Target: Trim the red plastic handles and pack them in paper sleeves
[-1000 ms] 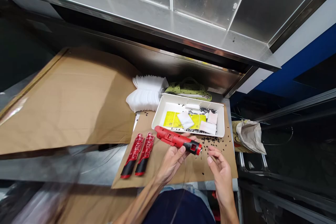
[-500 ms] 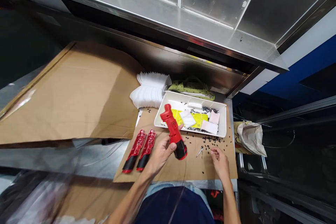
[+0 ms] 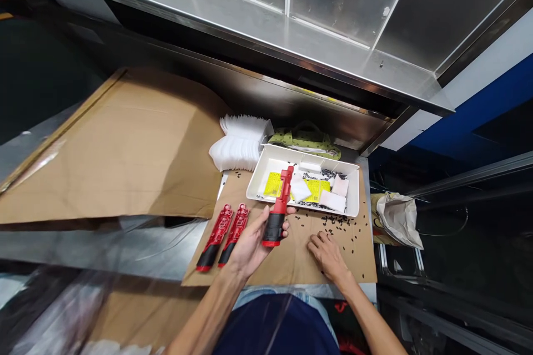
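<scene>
Red plastic tool casing [image 3: 278, 205] stands upright in a person's left hand [image 3: 252, 245], fingers wrapped around its black lower end, just in front of the white tray [image 3: 310, 155]. The right hand [image 3: 327, 255] lies open and empty, fingers spread, on brown cardboard [image 3: 293, 266] among loose black screws [image 3: 335, 224] in front of the tray. Two red casing halves [image 3: 220, 238] lie in front of the tray and to its left. A firm grip low on the casing appears to keep its length in view and steady. Open cardboard lies between the hands, but the casing's top crowds the tray's near wall, and screws sit close to the cardboard's right edge.
</scene>
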`<state>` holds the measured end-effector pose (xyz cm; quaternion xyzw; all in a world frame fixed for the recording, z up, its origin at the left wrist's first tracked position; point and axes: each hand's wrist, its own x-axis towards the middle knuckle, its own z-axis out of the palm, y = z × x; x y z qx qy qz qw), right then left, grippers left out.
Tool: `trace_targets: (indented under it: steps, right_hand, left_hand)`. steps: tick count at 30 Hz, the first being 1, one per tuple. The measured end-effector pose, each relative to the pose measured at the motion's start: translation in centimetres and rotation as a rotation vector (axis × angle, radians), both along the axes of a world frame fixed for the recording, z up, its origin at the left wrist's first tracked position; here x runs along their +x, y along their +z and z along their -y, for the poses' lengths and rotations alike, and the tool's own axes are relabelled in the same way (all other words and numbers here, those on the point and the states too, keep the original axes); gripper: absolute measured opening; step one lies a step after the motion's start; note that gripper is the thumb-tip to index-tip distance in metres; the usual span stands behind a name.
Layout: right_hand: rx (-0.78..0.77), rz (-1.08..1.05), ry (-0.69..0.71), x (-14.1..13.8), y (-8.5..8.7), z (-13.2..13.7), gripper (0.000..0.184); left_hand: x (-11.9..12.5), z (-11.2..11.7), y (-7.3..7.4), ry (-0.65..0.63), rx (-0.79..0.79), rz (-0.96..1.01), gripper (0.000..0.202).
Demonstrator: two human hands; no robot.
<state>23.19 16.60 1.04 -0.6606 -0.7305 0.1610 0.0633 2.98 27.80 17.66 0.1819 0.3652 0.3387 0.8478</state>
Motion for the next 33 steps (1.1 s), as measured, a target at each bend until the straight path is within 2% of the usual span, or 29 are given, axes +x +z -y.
trace_targets:
  steps: [4, 7, 9, 11, 12, 15, 17, 19, 22, 24, 26, 28, 30, 33]
  right_hand:
    - [0.077, -0.028, 0.011, 0.7, -0.3, -0.5, 0.016]
    - [0.192, -0.114, -0.124, 0.0, 1.3, -0.3, 0.031]
    - [0.332, -0.374, -0.335, -0.9, 4.0, 0.2, 0.039]
    - [0.459, -0.710, -0.560, -1.7, 7.5, 1.2, 0.031]
    - [0.491, -0.824, -0.627, -2.0, 9.4, 1.8, 0.024]
    - [0.586, -0.986, -0.715, -2.6, 13.8, 3.5, 0.020]
    - [0.698, -1.039, -0.753, -3.0, 15.3, 4.5, 0.019]
    - [0.810, -1.057, -0.728, -3.6, 15.9, 5.2, 0.015]
    - [0.912, -1.017, -0.607, -4.8, 16.1, 5.7, 0.007]
    - [0.976, -0.991, -0.584, -5.9, 16.3, 5.9, 0.022]
    - [1.026, -0.984, -0.635, -7.1, 16.5, 6.0, 0.045]
    - [1.033, -0.949, -0.679, -8.0, 16.5, 6.3, 0.053]
    - [1.036, -0.893, -0.649, -8.2, 16.4, 6.7, 0.043]
    - [1.015, -0.799, -0.460, -7.6, 16.4, 7.2, 0.038]
  left_hand:
    - [0.3, -0.3, 0.6, 0.062, -0.158, 0.063, 0.032]
    - [0.9, -0.2, 0.7, 0.094, -0.312, 0.085, 0.033]
    - [1.3, 0.2, 0.8, 0.091, -0.362, 0.094, 0.030]
    - [1.9, 0.7, 0.8, 0.061, -0.353, 0.125, 0.026]
    - [2.1, 1.0, 0.9, 0.039, -0.329, 0.151, 0.025]
    - [2.6, 2.0, 1.2, -0.040, -0.227, 0.248, 0.033]
    - [2.8, 2.6, 1.4, -0.084, -0.194, 0.287, 0.039]
    - [2.9, 3.2, 1.7, -0.119, -0.178, 0.299, 0.042]
    - [2.8, 4.0, 1.9, -0.156, -0.127, 0.300, 0.048]
    - [2.7, 4.4, 1.9, -0.181, -0.107, 0.329, 0.052]
    - [2.6, 4.9, 2.1, -0.195, -0.107, 0.370, 0.054]
    - [2.6, 5.2, 2.3, -0.212, -0.122, 0.401, 0.051]
    - [2.6, 5.5, 2.7, -0.229, -0.138, 0.410, 0.044]
    - [2.5, 5.7, 3.2, -0.251, -0.148, 0.441, 0.034]
